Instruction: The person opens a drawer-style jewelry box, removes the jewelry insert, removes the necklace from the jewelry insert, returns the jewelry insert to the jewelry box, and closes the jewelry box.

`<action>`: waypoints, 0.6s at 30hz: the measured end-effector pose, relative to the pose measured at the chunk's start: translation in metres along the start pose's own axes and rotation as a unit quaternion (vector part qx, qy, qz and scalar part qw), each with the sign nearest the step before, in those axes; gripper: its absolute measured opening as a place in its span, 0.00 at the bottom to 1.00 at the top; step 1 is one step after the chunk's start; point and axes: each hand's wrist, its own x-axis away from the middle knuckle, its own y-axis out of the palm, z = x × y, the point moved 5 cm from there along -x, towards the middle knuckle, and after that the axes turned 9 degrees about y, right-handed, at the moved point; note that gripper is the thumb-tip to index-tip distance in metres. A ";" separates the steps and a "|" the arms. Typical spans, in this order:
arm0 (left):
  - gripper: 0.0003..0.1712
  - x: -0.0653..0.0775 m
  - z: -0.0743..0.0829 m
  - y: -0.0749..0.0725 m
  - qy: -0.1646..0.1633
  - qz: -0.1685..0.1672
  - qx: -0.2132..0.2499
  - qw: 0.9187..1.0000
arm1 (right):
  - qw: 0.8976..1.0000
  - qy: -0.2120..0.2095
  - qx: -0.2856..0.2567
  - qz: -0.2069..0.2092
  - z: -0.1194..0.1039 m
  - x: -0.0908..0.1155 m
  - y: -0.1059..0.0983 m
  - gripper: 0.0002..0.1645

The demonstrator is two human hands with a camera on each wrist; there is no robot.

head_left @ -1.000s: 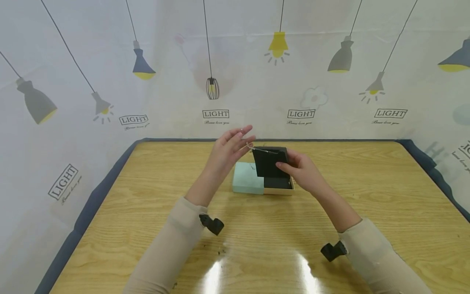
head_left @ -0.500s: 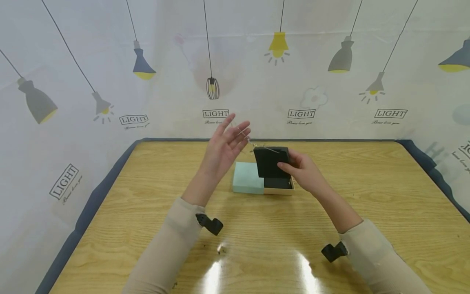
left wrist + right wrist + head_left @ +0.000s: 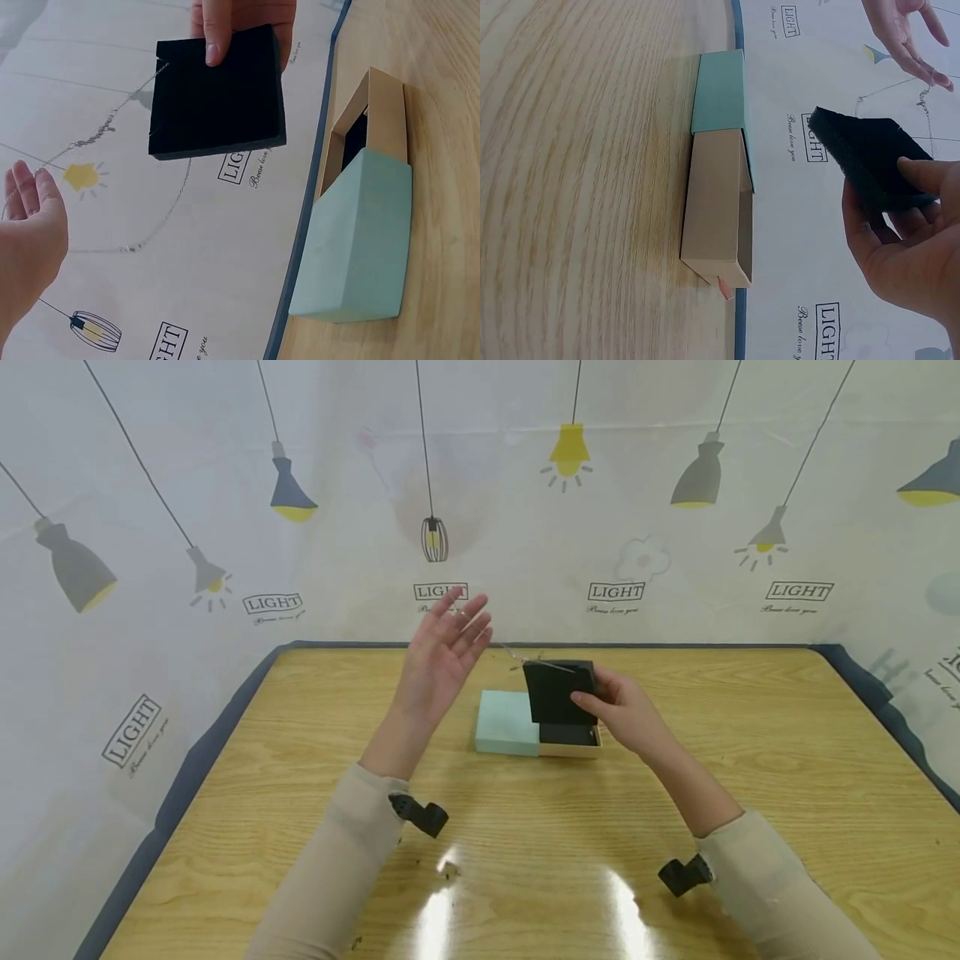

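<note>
Seems to be in the middle of the work, to judge from the present layout. Already done: the sliding open of the box (image 3: 507,724) on the table (image 3: 540,827), with teal sleeve (image 3: 720,90) over one part and beige tray (image 3: 714,199) in view at the right end; also, presumably, the taking out of the black pad (image 3: 558,693), held raised above the tray. Seemingly left: the freeing of the silver chain (image 3: 94,137), with one strand into a slit near the pad's corner and another behind its lower edge. Cannot tell the fastening at the back. In the right hand (image 3: 618,710), a pinch on the pad, thumb on the front face, other fingers behind. At the left hand (image 3: 441,656), fingers spread and almost straight, without any curled grip, the chain across them; well apart from the pad, with only the loose loop between.
</note>
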 end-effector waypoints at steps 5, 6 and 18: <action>0.24 0.000 0.006 -0.004 0.014 0.007 0.011 1.000 | 1.000 0.007 -0.001 0.001 0.001 0.000 -0.001 0.26; 0.25 0.001 0.008 -0.005 0.017 0.007 0.014 1.000 | 1.000 0.008 -0.001 0.002 0.001 0.001 -0.001 0.26; 0.20 0.004 0.009 -0.012 0.006 0.006 0.003 1.000 | 1.000 0.012 -0.013 -0.004 0.000 0.001 0.001 0.25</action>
